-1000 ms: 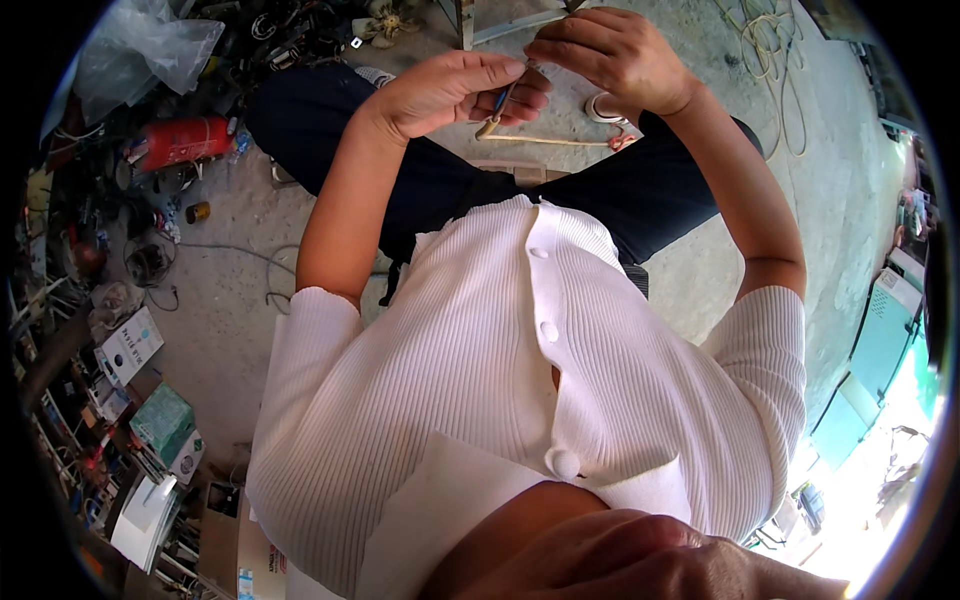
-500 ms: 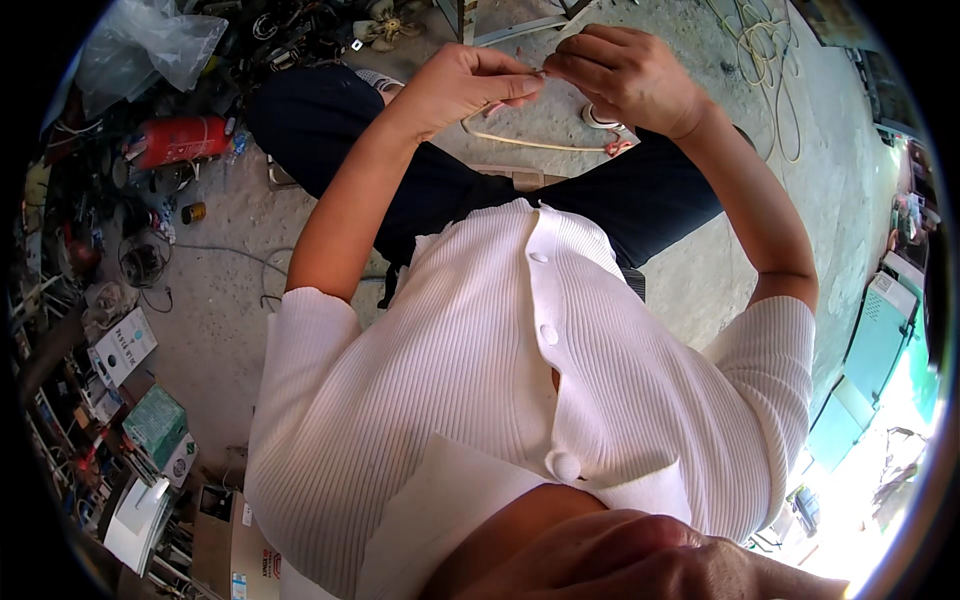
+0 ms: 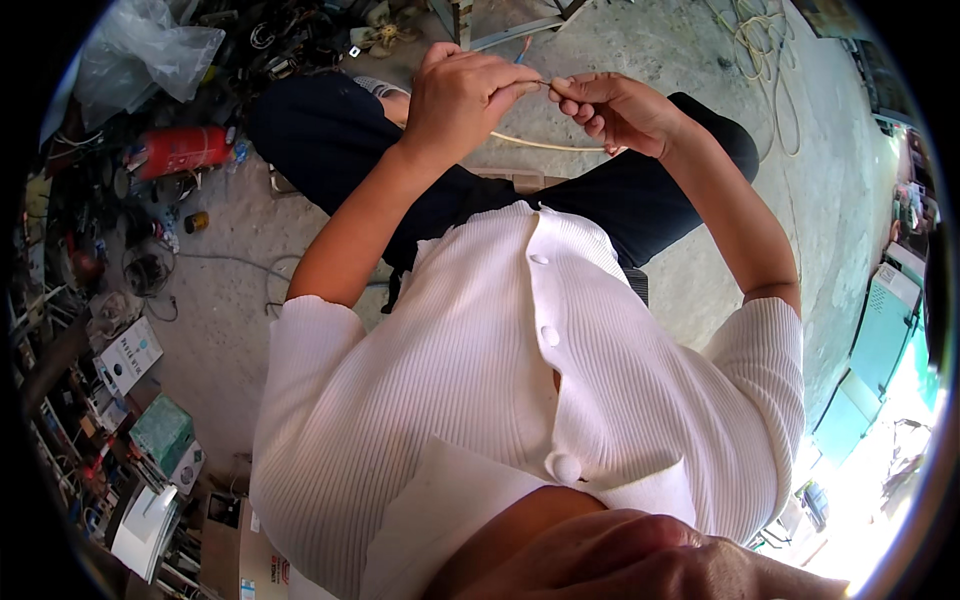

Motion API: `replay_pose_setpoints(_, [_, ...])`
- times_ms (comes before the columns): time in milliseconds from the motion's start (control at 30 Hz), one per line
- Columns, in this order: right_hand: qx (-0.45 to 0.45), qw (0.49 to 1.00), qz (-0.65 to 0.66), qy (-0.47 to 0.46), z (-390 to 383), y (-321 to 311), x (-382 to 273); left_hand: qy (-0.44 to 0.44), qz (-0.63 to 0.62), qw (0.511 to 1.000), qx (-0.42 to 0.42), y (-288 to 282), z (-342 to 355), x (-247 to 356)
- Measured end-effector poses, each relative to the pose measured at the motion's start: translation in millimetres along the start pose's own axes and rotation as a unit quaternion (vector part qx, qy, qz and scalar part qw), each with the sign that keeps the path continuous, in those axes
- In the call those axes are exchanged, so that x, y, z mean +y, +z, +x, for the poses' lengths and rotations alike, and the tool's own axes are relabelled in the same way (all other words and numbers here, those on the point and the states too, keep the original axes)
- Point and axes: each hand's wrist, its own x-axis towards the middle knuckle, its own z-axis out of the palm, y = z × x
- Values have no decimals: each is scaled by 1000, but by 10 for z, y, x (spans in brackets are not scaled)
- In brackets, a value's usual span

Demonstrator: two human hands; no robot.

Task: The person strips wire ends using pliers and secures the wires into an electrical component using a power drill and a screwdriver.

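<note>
My left hand point(image 3: 455, 98) is closed, its thumb and forefinger pinching one end of a short thin dark wire point(image 3: 544, 83). From the right, the fingertips of my right hand point(image 3: 618, 108) pinch the same wire, its other fingers curled. The two pinches are only a small gap apart. Beyond the left fingers a coloured wire end point(image 3: 524, 48), blue and reddish, sticks up. A cream cable point(image 3: 550, 146) runs from beneath my left hand in a curve toward the right knee. How the cable joins the thin wire is hidden by my fingers.
My dark-trousered legs spread below the hands. A metal stand point(image 3: 520, 33) rises ahead on the concrete floor. Coiled pale cable point(image 3: 757, 45) lies far right. Along the left are a red cylinder point(image 3: 185, 150), a clear plastic bag point(image 3: 165, 50), boxes and piled parts.
My right hand has turned and lowered, showing its curled fingers. The left hand has turned more upright and shifted slightly right. The thin wire and the coloured wire end now show.
</note>
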Motion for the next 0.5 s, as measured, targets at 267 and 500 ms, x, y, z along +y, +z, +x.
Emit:
replay_pose_setpoints(267, [200, 605, -594, -491, -106, 102, -150, -329, -463, 811, -140, -63, 23, -35])
replay_pose_setpoints(500, [112, 352, -727, -579, -80, 81, -321, -362, -549, 713, -244, -97, 63, -69])
